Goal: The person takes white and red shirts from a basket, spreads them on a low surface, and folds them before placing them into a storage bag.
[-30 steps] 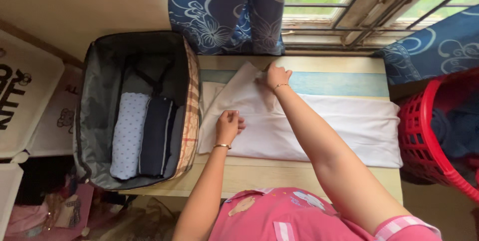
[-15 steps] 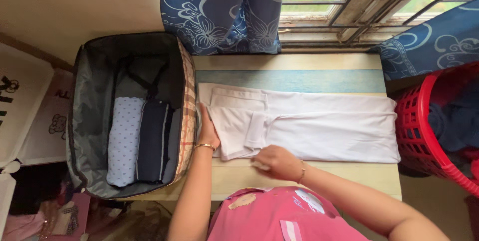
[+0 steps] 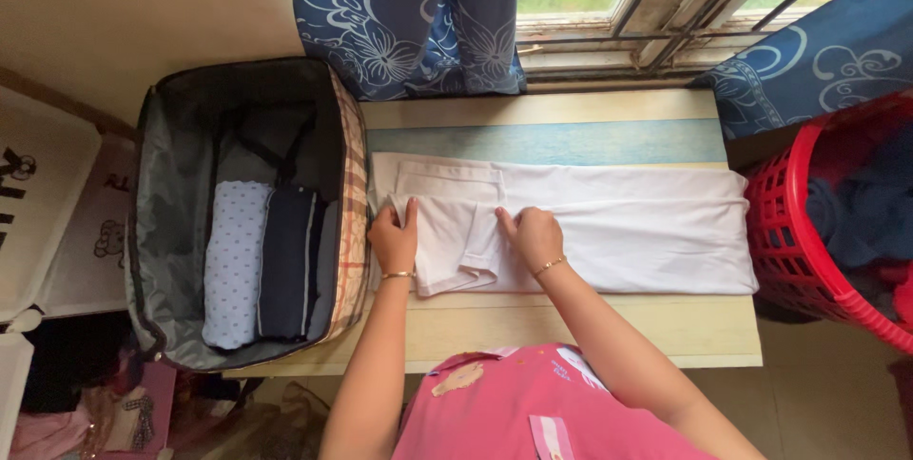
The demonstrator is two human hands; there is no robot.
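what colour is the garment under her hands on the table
White: the long folded cloth garment on the wooden table is plain white, seen in the head view.

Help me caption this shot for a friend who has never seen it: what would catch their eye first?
Most striking is the long white garment spread across the wooden table, with the left hand and right hand pressed flat on its folded left end. Left of the table sits an open suitcase holding two rolled clothes side by side. At the right edge stands a bright red basket with blue laundry inside.
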